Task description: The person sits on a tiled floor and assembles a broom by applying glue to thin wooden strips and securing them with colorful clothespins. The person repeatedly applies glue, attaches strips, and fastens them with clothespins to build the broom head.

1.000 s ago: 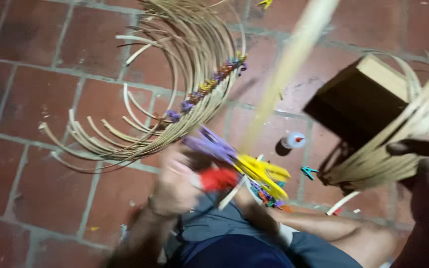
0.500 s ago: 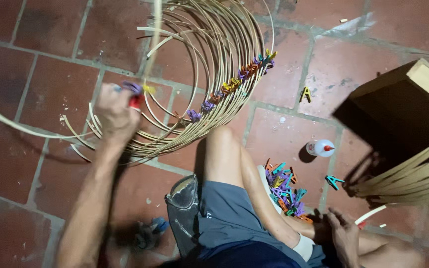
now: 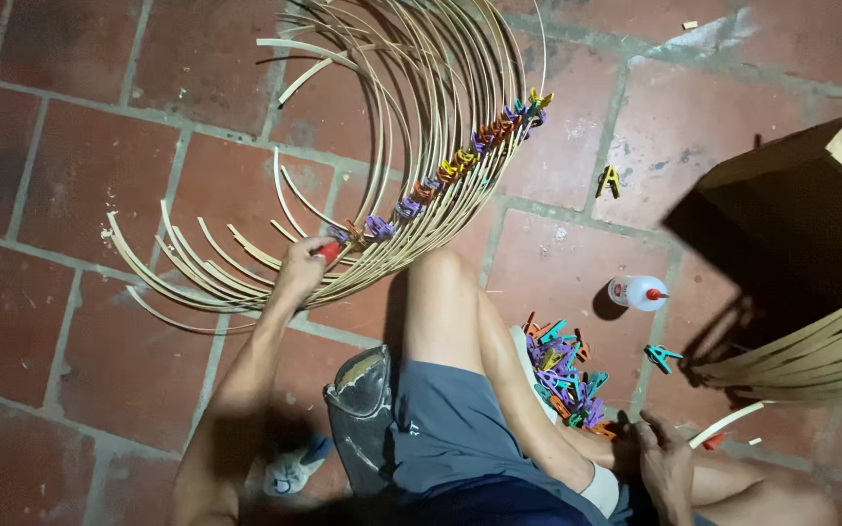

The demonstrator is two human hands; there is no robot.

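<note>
Left hand [image 3: 302,268] moved lower since earlier, fingers clamped on red plastic clothespin [image 3: 328,252] at bundle of curved pale bamboo strips [image 3: 411,146]; right hand [image 3: 663,458] rested loosely curled beside heap of multicoloured clothespins [image 3: 562,375]; open red brick floor [image 3: 41,175] left.

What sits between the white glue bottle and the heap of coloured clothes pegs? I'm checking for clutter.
Head view: only bare red brick floor separates white glue bottle from coloured peg heap.

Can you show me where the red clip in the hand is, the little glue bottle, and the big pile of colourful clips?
red clip [image 3: 327,251], head view, on its red body by the left hand's fingers.
glue bottle [image 3: 635,292], head view, on its white middle.
pile of clips [image 3: 565,375], head view, on the heap's centre.
</note>
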